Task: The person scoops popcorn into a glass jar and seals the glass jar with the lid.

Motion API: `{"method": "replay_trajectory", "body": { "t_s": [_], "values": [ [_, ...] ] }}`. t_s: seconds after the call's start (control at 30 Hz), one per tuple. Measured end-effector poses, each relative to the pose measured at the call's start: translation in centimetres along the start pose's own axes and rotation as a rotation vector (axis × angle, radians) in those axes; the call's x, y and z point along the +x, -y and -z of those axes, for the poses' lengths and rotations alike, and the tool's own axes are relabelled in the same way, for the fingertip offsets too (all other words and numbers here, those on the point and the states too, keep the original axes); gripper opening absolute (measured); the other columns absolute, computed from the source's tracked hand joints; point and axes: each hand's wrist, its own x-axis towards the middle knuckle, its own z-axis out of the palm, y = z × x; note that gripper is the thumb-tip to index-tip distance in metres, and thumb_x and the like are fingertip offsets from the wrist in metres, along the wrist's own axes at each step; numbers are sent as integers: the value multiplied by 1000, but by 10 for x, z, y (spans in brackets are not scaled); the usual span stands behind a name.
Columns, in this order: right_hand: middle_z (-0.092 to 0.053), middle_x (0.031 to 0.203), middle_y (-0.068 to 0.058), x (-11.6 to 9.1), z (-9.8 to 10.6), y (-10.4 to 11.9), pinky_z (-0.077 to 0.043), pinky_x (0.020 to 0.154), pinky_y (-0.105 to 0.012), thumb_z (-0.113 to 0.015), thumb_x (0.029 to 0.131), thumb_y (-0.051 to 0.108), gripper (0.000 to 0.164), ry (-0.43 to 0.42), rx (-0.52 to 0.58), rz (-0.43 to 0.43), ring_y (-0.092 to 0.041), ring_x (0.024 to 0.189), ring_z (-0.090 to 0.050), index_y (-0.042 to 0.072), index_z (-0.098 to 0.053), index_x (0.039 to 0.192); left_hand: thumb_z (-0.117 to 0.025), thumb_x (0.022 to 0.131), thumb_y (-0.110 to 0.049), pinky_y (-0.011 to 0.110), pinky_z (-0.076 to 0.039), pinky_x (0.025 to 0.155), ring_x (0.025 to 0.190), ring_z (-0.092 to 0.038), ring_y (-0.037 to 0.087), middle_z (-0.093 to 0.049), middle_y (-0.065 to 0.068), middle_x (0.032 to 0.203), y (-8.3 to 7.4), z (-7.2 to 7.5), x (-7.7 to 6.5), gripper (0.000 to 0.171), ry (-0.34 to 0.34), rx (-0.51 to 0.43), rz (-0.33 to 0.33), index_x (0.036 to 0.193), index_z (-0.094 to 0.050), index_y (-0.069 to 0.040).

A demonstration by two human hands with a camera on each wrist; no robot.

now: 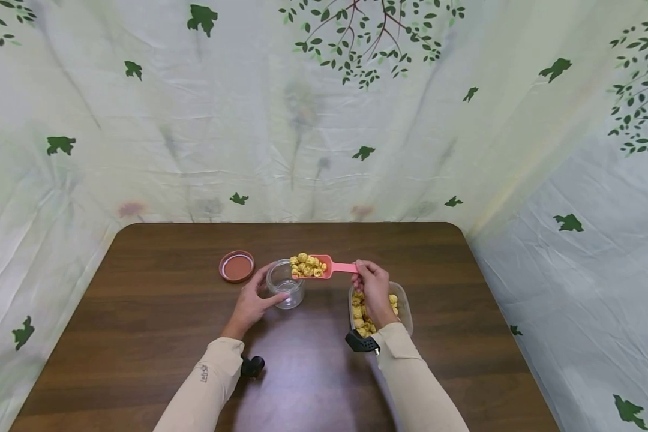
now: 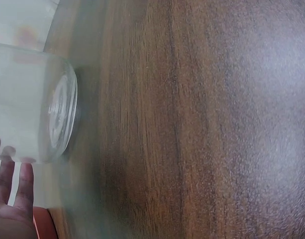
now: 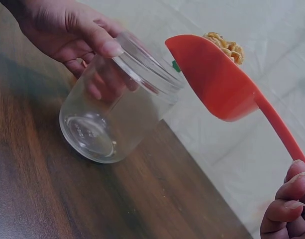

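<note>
My left hand [image 1: 252, 305] grips a clear glass jar [image 3: 117, 109] near its rim, thumb on one side and fingers on the other. Only a few crumbs show in the jar's bottom. In my right hand [image 1: 374, 288] is the handle of a red-pink scoop [image 3: 217, 84], pinched between thumb and fingers. Golden popcorn [image 1: 305, 265] is heaped in the scoop, which is held about level at the jar's mouth. In the left wrist view, fingertips [image 2: 26, 174] touch the side of the jar.
Below my right hand stands a clear plastic tub [image 1: 405, 306] holding more popcorn [image 1: 360, 315]. A reddish-brown lid [image 1: 237, 266] lies on the wooden table [image 1: 162, 288] left of the jar. Printed curtains [image 1: 302, 132] hang behind and beside the table.
</note>
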Motion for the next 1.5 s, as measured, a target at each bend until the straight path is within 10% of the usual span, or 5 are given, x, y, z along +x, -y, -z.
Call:
{"method": "replay_trajectory", "body": {
  "t_s": [1.5],
  "values": [
    [-57, 67, -4, -6, -22, 19, -44, 48, -20, -61, 96, 20, 26, 29, -152, 154, -11, 54, -50, -5, -65, 100, -83, 75, -11, 54, -35, 106, 126, -46, 40, -50, 26, 137, 1, 1, 0, 77, 21, -12, 7, 141, -45, -10]
  ]
}}
